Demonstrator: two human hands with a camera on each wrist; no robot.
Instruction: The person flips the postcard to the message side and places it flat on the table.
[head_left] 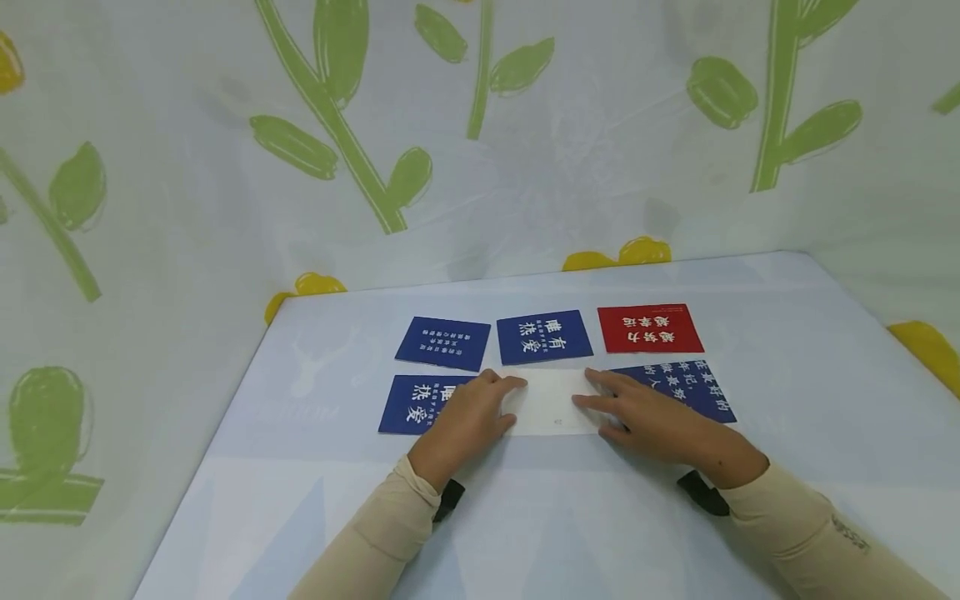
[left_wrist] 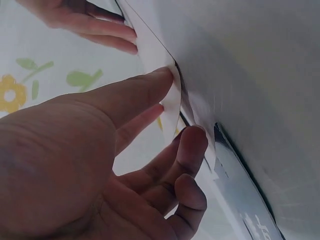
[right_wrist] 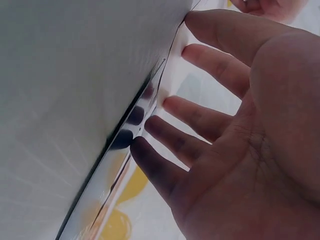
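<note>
A white card (head_left: 551, 402) with a tiny mark near its lower edge lies flat between both hands. My left hand (head_left: 468, 421) touches the card's left end with thumb and index finger; the left wrist view shows the other fingers loosely bent beside it. At the card's right end, my right hand (head_left: 656, 421) rests its spread, fairly straight fingertips on it. Under the left hand's side lies a blue card (head_left: 408, 404) with white characters, partly covered. Another blue card (head_left: 697, 387) with white writing is partly hidden by the right hand.
Behind them stand a row of cards: a blue card (head_left: 442, 343), a second blue card (head_left: 544, 337) and a red card (head_left: 651, 328), all with white characters. They lie on a pale cloth-covered table (head_left: 300, 500). A leaf-patterned curtain (head_left: 562, 167) rises beyond its far edge.
</note>
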